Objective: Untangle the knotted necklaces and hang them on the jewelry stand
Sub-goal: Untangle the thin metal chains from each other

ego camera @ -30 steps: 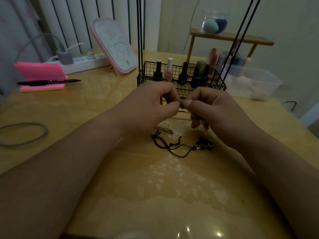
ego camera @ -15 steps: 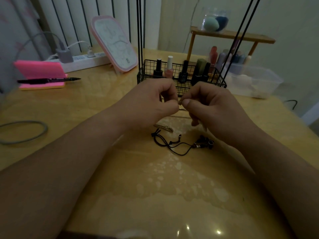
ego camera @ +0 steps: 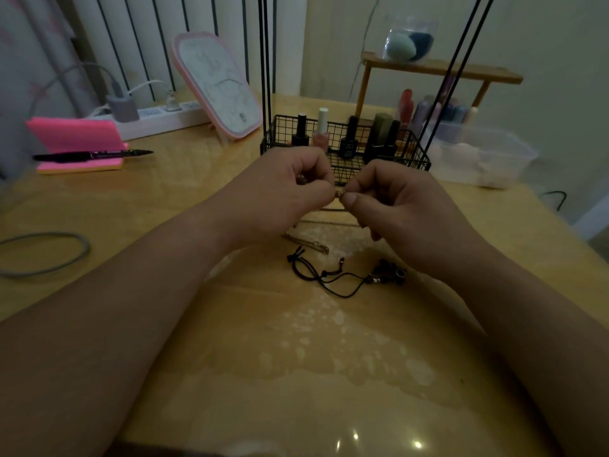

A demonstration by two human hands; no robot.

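Untangling step: left hand [ego camera: 290, 189] and right hand [ego camera: 392, 202] are both pinching the gold chain necklace [ego camera: 341, 193] above the table [ego camera: 230, 341], working its knot. Black cord necklace [ego camera: 333, 278] is lying below. Next likely needs teasing loops apart.

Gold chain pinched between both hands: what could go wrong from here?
1. The left hand and right hand both pinch the gold chain at one small spot; a hard pull might tighten a knot or snap a link.
2. Its slack hangs close above the black cord necklace lying on the table; lifting could snag the two together.
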